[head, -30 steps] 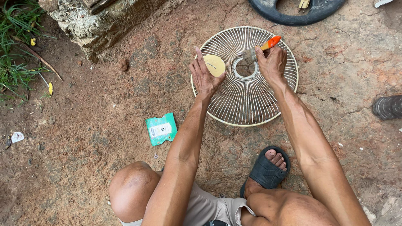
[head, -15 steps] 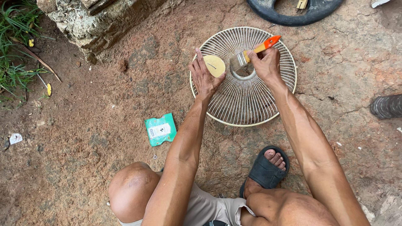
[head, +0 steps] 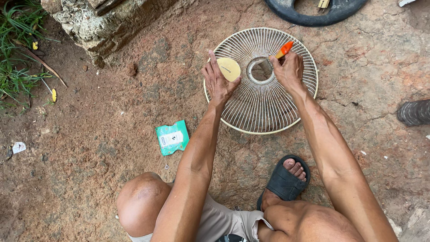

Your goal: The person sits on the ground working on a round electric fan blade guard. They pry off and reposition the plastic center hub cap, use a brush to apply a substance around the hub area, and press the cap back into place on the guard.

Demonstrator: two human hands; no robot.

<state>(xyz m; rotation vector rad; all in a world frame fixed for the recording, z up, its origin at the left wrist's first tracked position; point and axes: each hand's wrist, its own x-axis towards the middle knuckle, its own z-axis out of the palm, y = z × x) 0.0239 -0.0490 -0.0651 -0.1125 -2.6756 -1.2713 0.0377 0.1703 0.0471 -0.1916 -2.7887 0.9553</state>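
Two hands at work on a fan grille

Both your hands are on the round wire fan grille (head: 262, 105), which lies flat on the reddish dirt ground (head: 89, 148) in front of your knees. The grille is cream white, with thin wires that run from an open ring in the middle to the outer rim.

Your left hand (head: 218, 83) rests on the left part of the grille. Its fingers are close around a pale yellow round disc (head: 229, 68); the thumb is at the right edge of the disc and the other fingers are at its left edge, so the disc is held against the wires, just beside the middle ring.

Your right hand (head: 289, 71) is on the upper right part of the grille. Its fingers are curled tight around a small paintbrush with an orange handle (head: 283, 50). The handle points up and to the right, out of the fist, and the bristle end lies at the right side of the middle ring.

Near your left forearm, a small green packet (head: 172, 137) lies on the ground, apart from the grille. Your right foot is in a dark sandal (head: 285, 181), just below the rim of the grille. A black tyre (head: 313, 12) lies beyond the grille at the top edge, and a rough stone block (head: 103, 22) stands at the top left, beside some grass (head: 15, 67).
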